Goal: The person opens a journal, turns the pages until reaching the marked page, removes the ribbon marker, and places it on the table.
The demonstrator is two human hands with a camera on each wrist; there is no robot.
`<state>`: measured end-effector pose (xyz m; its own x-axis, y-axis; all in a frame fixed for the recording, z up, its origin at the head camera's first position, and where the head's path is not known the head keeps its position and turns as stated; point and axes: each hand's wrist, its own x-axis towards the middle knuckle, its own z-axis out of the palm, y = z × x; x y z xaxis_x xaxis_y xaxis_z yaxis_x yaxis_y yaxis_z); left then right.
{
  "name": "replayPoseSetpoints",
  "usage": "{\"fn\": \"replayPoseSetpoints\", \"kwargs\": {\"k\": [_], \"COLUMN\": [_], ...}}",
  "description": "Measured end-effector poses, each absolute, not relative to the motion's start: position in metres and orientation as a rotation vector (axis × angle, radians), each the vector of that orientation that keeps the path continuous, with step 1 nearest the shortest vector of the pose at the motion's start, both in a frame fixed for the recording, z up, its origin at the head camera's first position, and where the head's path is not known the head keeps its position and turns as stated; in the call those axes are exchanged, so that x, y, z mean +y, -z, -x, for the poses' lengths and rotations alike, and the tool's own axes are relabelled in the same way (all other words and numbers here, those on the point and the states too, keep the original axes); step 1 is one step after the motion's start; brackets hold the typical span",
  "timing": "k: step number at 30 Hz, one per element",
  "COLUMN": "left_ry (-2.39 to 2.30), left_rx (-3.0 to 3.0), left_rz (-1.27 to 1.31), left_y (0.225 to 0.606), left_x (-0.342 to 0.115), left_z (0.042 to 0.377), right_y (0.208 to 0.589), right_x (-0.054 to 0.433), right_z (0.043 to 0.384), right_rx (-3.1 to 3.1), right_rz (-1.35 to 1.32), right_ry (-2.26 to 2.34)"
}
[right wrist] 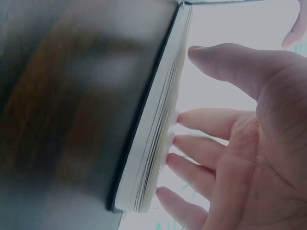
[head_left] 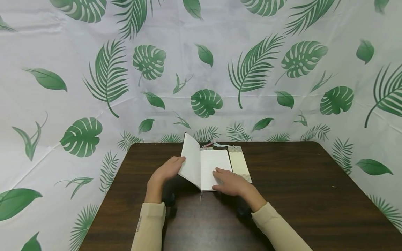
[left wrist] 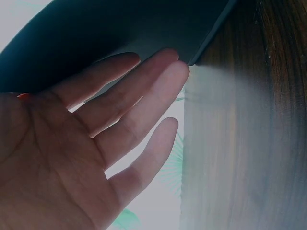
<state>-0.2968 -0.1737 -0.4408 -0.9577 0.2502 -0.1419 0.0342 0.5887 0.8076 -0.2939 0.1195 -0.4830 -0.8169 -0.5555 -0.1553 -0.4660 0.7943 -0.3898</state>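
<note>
An open lined notebook [head_left: 216, 169] with a dark cover lies at the middle of the table, its left side raised at a slant. My left hand [head_left: 166, 170] holds that raised side by its outer edge. In the left wrist view the long fingers [left wrist: 139, 115] stretch along the dark cover's outer face; the thumb is hidden behind it. My right hand [head_left: 230, 182] rests on the right page with fingers extended. Its fingertips touch the paper beside the page block [right wrist: 158, 115] in the right wrist view, thumb held apart. A ribbon marker [head_left: 201, 198] hangs from the notebook's near edge.
A cream card [head_left: 239, 162] with patterned ends sticks out from under the notebook's right side. Beyond the notebook lie a light blue tassel [head_left: 223, 144] and a pink one [head_left: 207, 144]. The dark wooden table [head_left: 292, 181] reaches back to a leaf-print cloth [head_left: 176, 62].
</note>
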Motion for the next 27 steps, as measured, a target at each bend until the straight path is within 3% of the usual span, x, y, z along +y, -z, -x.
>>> {"fn": "replayPoseSetpoints", "kwargs": {"k": [14, 27], "left_ry": [-1.332, -1.325], "left_rx": [2.561, 2.563], "left_rz": [-0.248, -0.274], "left_y": [0.4416, 0.4446], "left_x": [-0.1736, -0.1744], "left_z": [0.2984, 0.3000], "right_y": [0.4815, 0.4784], "right_x": [0.1266, 0.1210], "right_z": [0.2985, 0.2964], "right_rx": [2.712, 2.775], "right_rz": [0.791, 0.968], "right_ry": [0.488, 0.502]}}
